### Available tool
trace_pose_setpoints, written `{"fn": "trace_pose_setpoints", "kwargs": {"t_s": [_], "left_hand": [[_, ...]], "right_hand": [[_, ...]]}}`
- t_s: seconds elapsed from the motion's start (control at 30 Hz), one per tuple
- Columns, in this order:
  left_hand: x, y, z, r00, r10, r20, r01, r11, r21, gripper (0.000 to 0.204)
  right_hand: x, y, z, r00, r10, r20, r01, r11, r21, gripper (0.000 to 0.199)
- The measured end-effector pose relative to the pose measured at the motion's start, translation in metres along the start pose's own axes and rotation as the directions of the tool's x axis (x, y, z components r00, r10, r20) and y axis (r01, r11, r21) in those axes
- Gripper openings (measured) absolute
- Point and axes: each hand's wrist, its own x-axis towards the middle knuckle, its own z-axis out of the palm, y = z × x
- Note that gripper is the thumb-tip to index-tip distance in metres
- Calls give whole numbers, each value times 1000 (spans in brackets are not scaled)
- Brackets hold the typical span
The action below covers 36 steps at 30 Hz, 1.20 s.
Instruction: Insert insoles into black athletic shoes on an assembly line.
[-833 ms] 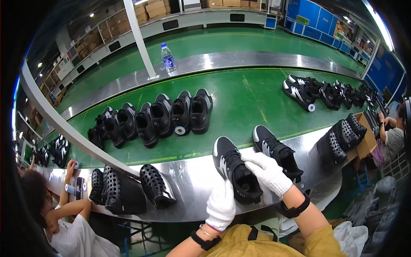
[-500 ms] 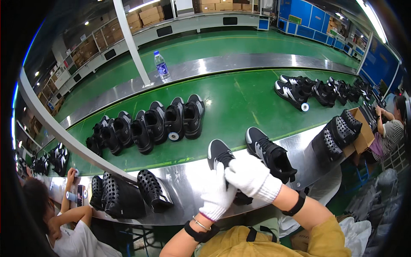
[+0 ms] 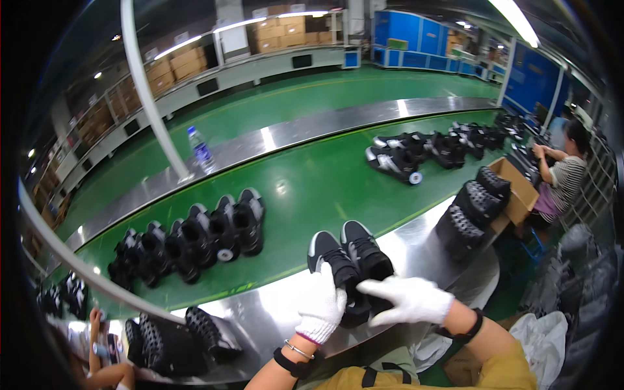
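Observation:
Two black sneakers with grey toe edges stand side by side on the metal ledge in front of me, toes pointing away. My left hand (image 3: 323, 301), in a white knit glove, grips the left sneaker (image 3: 329, 250) along its left side. Over the heel ends hovers my right hand (image 3: 409, 299), also gloved, its fingers stretched out and thumb apart. It is nearest the opening of the right sneaker (image 3: 365, 249) and partly covers that shoe's heel. Whether its fingertips touch either shoe I cannot tell.
Along the green belt (image 3: 296, 227) stand a row of sneakers (image 3: 195, 240) at left and more sneakers (image 3: 448, 149) at far right. Studded black shoe pieces (image 3: 465, 214) sit beside an open carton (image 3: 517, 195). A bottle (image 3: 200, 149) stands beyond the belt. Co-workers sit on both sides.
The view has swung to the right. The right sneaker, apart before, now stands against the left one. My right hand has come away from my left and spread its fingers.

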Motion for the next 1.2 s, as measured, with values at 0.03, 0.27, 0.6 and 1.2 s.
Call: {"fn": "trace_pose_setpoints", "kwargs": {"t_s": [0.03,0.27,0.6,1.2], "left_hand": [[7,13,-4,997,-29,71,23,997,75,61],[-29,-37,16,961,-91,-262,47,984,-170,60],[-93,-57,3,983,-182,10,183,983,-35,28],[-77,8,42,921,323,217,-329,944,-7,53]], "right_hand": [[8,-3,10,1000,-17,16,19,991,-132,74],[82,-6,-7,986,-166,12,163,950,-266,28],[260,5,-13,878,-223,-424,120,959,-256,23],[-218,182,95,291,843,-452,-475,538,697,34]]}}
